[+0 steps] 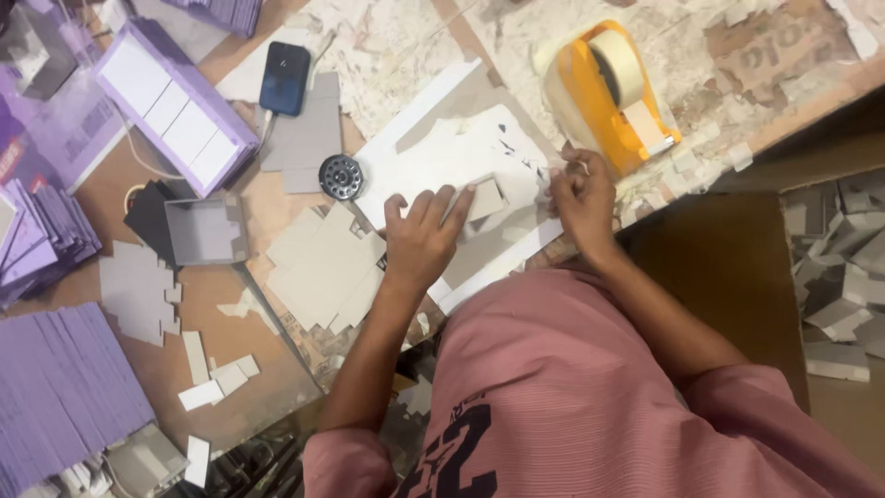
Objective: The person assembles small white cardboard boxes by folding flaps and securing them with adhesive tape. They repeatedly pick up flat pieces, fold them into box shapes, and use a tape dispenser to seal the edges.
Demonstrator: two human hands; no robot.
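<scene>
My left hand (422, 242) lies flat with fingers spread on a white board (433, 157), its fingertips pressing a small grey cardboard piece (486, 197). My right hand (581, 192) is curled just right of that piece, its fingertips pinched on a small pale strip (553, 174) at the board's edge; I cannot tell whether the strip is tape. An orange tape dispenser (608, 92) with a pale roll stands right behind my right hand. My pink shirt fills the lower frame.
Grey die-cut cardboard blanks (323, 267) lie left of my left hand, beside a small open grey box (205, 231). Further back are a round black disc (341, 176), a dark phone (284, 77) and a purple box (175, 106). Purple sheets (55, 387) are stacked at left and folded grey boxes (843, 267) at right.
</scene>
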